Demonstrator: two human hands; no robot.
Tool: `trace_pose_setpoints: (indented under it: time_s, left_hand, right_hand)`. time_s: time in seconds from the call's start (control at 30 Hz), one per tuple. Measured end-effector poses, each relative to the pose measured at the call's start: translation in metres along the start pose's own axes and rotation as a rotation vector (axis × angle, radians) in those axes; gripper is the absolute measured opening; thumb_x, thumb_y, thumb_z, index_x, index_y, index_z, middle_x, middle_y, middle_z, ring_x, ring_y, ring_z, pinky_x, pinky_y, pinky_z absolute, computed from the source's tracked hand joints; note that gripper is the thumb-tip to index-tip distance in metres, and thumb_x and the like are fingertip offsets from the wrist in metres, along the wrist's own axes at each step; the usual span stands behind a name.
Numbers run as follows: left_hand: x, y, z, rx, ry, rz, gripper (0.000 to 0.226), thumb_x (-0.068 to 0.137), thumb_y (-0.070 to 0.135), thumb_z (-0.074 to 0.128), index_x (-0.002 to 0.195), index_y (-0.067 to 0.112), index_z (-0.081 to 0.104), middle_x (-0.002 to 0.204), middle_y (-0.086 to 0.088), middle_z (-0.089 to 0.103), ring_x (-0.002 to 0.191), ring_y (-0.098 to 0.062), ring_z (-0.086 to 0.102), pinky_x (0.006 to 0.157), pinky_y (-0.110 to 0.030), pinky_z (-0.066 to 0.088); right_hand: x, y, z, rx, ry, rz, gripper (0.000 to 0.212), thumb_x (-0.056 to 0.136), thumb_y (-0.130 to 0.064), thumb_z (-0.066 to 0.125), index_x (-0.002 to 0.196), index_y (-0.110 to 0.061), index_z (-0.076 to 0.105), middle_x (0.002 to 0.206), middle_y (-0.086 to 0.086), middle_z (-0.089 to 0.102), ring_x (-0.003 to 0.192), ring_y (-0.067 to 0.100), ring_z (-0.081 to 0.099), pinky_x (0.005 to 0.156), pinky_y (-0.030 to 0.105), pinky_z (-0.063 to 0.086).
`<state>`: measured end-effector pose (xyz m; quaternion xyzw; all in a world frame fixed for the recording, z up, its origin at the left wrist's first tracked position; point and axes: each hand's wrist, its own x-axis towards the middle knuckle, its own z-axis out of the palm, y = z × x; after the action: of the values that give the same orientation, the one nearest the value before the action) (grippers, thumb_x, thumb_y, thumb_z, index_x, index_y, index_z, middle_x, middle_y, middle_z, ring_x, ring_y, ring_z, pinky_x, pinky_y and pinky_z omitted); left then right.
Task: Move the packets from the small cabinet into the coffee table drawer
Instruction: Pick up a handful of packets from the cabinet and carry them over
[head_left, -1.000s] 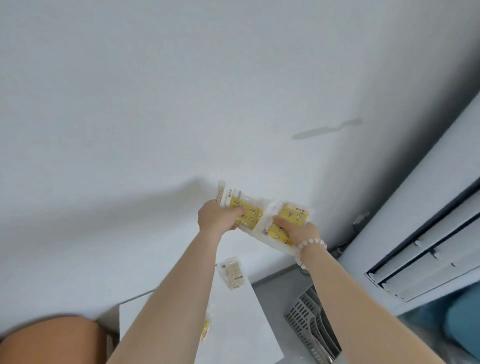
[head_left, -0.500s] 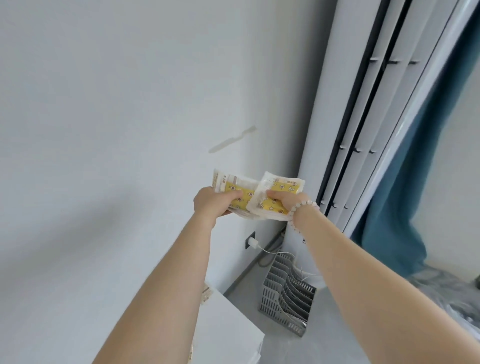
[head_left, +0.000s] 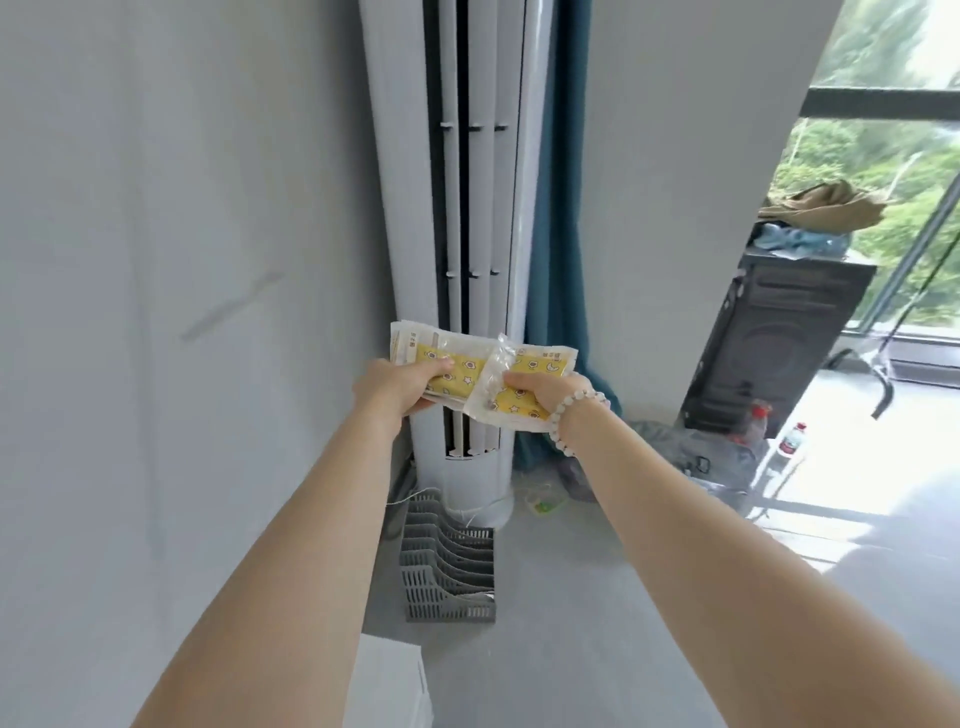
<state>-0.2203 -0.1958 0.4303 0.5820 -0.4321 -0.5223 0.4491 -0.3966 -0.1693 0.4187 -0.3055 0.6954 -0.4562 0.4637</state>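
Both arms reach forward at chest height. My left hand (head_left: 397, 387) grips a stack of clear packets with yellow printed contents (head_left: 441, 358). My right hand (head_left: 545, 395), with a bead bracelet on its wrist, grips another such packet (head_left: 524, 374) that overlaps the right end of the left stack. A corner of the small white cabinet (head_left: 389, 680) shows at the bottom, under my left forearm. The coffee table drawer is not in view.
A tall white floor air conditioner (head_left: 467, 208) stands straight ahead by the wall, a grey plastic rack (head_left: 449, 571) on the floor at its foot. A teal curtain (head_left: 563, 260) hangs behind it. At right are a black appliance (head_left: 774, 338), water bottles (head_left: 792, 439) and a window.
The view has swung to the right, away from the cabinet top and bare wall toward the air conditioner and window. Both hands still hold the packets together in front of me.
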Motion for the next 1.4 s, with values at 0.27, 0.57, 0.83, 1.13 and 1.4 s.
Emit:
trace_pose_setpoints:
  time_s: [0.27, 0.57, 0.83, 1.13, 1.4]
  left_hand:
    - [-0.023, 0.004, 0.118, 0.074, -0.266, 0.009, 0.042, 0.073, 0.018, 0.081, 0.107, 0.003, 0.063, 0.099, -0.009, 0.069, 0.071, -0.013, 0.067, 0.047, -0.017, 0.055]
    - [-0.082, -0.026, 0.276, 0.172, -0.527, -0.015, 0.054, 0.07, 0.023, 0.084, 0.114, 0.003, 0.062, 0.11, -0.009, 0.068, 0.09, -0.019, 0.07, 0.071, -0.029, 0.06]
    - [-0.167, -0.028, 0.41, 0.265, -0.73, 0.019, 0.051, 0.069, 0.025, 0.084, 0.11, 0.005, 0.061, 0.105, -0.01, 0.068, 0.087, -0.02, 0.07, 0.069, -0.028, 0.059]
    - [-0.295, -0.064, 0.531, 0.368, -0.957, -0.01, 0.04, 0.072, 0.022, 0.083, 0.1, 0.005, 0.06, 0.084, -0.005, 0.065, 0.066, -0.012, 0.064, 0.041, -0.014, 0.051]
    - [-0.377, -0.091, 0.607, 0.422, -1.132, -0.014, 0.031, 0.067, 0.018, 0.084, 0.09, 0.008, 0.065, 0.1, -0.009, 0.069, 0.076, -0.018, 0.07, 0.051, -0.017, 0.056]
  right_hand:
    - [0.003, 0.032, -0.122, 0.147, 0.208, 0.059, 0.07, 0.057, -0.038, 0.088, 0.116, -0.014, 0.06, 0.106, 0.003, 0.068, 0.097, 0.022, 0.067, 0.091, 0.039, 0.054]
    - [-0.035, 0.084, -0.285, 0.2, 0.473, 0.157, 0.077, 0.053, -0.04, 0.089, 0.118, -0.01, 0.059, 0.11, 0.004, 0.066, 0.103, 0.02, 0.064, 0.093, 0.035, 0.052]
    - [-0.087, 0.124, -0.441, 0.275, 0.687, 0.197, 0.078, 0.04, -0.045, 0.089, 0.105, -0.009, 0.064, 0.103, 0.004, 0.068, 0.094, 0.021, 0.068, 0.086, 0.033, 0.055]
    - [-0.155, 0.198, -0.577, 0.387, 0.869, 0.228, 0.095, 0.027, -0.045, 0.088, 0.112, -0.011, 0.061, 0.102, 0.007, 0.07, 0.091, 0.025, 0.069, 0.087, 0.041, 0.056]
    - [-0.221, 0.244, -0.641, 0.404, 0.992, 0.286, 0.06, 0.067, -0.036, 0.083, 0.115, -0.005, 0.063, 0.112, 0.009, 0.068, 0.103, 0.025, 0.066, 0.098, 0.039, 0.049]
